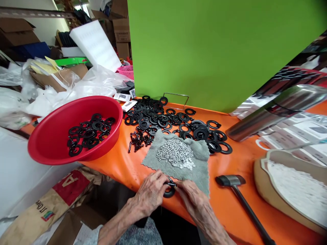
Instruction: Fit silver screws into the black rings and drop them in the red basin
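Observation:
At the front edge of the orange table, my left hand point(152, 191) pinches a black ring point(169, 193) with a small dark fitting at its top. From the other side my right hand point(192, 194) closes its fingertips on the same piece. Just behind them lies a grey-green cloth point(154, 152) bearing a pile of small silver screws point(175, 151) and a few small white pieces point(188, 164). Black pins point(139, 139) are heaped left of the cloth. Many black rings point(153, 114) are spread behind it.
A red basin point(38, 139) with black ring pieces stands at the left. To the right lie a mallet point(245, 200), a steel flask point(265, 114) and a beige container point(265, 190) of white material. A green panel point(204, 51) rises behind; a wire stand point(187, 100) is before it.

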A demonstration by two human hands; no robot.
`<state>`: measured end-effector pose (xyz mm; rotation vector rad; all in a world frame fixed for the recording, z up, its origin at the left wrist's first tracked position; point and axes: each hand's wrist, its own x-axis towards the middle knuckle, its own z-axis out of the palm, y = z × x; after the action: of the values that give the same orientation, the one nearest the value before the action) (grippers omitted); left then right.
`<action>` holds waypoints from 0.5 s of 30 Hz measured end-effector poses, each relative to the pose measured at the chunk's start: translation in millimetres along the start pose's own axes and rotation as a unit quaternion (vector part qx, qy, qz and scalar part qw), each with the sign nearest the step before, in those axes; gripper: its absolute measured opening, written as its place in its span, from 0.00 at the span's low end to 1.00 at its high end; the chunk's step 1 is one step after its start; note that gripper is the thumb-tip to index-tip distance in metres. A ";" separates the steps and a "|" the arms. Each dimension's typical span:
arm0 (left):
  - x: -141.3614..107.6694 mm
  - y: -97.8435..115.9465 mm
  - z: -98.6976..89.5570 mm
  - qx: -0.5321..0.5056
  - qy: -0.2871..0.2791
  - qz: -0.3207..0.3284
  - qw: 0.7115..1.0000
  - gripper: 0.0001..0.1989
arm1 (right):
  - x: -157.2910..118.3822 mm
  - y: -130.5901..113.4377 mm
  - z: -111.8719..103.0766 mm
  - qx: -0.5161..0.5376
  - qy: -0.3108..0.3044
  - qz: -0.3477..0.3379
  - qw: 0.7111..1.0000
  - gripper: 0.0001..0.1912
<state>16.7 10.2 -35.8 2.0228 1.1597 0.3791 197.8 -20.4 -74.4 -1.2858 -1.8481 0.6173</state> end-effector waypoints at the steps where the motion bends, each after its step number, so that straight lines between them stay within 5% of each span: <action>1: 0.4 -0.6 0.8 0.008 0.000 -0.001 1.000 0.08 | -1.1 1.5 2.2 -0.012 0.004 -0.010 1.000 0.11; 11: 0.9 -3.0 0.3 0.015 0.011 0.023 1.000 0.07 | -7.8 11.1 13.9 -0.110 0.011 -0.066 0.992 0.15; 15: 1.9 -2.6 -1.1 0.005 0.008 0.020 1.000 0.07 | -19.9 12.0 -10.6 -0.147 0.046 -0.060 0.986 0.17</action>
<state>15.5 13.1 -37.1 2.0589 1.1345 0.4111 216.6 -34.9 -83.8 -1.3512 -1.9743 0.2211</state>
